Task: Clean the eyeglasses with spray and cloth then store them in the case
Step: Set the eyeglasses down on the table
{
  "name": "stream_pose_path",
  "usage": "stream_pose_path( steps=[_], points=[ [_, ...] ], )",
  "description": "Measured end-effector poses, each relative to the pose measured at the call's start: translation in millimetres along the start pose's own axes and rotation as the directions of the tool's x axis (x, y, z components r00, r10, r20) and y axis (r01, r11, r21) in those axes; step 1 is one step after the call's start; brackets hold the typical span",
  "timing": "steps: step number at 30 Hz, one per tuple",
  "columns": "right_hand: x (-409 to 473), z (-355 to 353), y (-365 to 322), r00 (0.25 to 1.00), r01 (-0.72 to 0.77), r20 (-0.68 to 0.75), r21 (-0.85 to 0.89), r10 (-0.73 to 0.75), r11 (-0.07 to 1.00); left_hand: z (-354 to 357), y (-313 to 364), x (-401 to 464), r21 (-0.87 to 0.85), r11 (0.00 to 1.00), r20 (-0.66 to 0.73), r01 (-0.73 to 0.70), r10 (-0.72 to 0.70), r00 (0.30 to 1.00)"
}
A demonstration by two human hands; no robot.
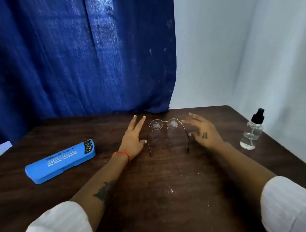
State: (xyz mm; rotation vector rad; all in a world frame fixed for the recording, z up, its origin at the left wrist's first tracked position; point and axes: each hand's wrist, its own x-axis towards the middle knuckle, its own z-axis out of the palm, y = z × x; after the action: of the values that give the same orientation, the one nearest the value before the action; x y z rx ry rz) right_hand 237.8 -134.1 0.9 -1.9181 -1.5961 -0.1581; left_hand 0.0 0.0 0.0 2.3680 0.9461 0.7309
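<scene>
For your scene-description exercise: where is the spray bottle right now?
The spray bottle stands upright near the table's right edge, right of the right hand and the glasses.

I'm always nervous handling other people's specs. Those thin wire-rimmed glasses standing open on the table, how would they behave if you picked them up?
The glasses look light and delicate: the wire rim and temples are very thin, so they would probably flex or bend under a tight grip. The temples stand unfolded, so they may swing at the hinges when lifted. The lenses seem smeared, perhaps slippery.
</scene>
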Motion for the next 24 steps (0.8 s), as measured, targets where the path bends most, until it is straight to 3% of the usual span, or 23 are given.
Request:
stream_pose_path(
  steps=[4,6,10,13,18,24],
  points=[
    [17,15,5,0.981,0.158,-0.104,-0.060,-0.163,0.986,7,-5,22,0.057,0.993,0.038,-0.104,0.102,0.994],
    [19,22,9,0.973,0.167,-0.155,-0.048,-0.173,0.985,11,-8,27,0.052,0.988,-0.019,-0.146,0.147,0.989],
    [15,21,4,0.962,0.107,-0.262,0.092,-0.080,0.990,13,-6,27,-0.038,0.981,-0.208,-0.188,0.176,0.962],
    [7,13,-5,0.960,0.067,-0.279,0.151,-0.022,0.986,13,5,20,-0.108,0.981,-0.296,-0.161,0.123,0.947],
    [-26,-10,-17,0.944,-0.061,-0.292,0.306,0.155,0.950,11,33,-10,-0.232,0.961,-0.301,-0.149,0.075,0.951],
    [-79,-27,-27,0.940,-0.132,-0.211,0.504,0.269,0.854,15,56,-51,-0.432,0.892,-0.266,-0.130,0.012,0.964]
  ],
)
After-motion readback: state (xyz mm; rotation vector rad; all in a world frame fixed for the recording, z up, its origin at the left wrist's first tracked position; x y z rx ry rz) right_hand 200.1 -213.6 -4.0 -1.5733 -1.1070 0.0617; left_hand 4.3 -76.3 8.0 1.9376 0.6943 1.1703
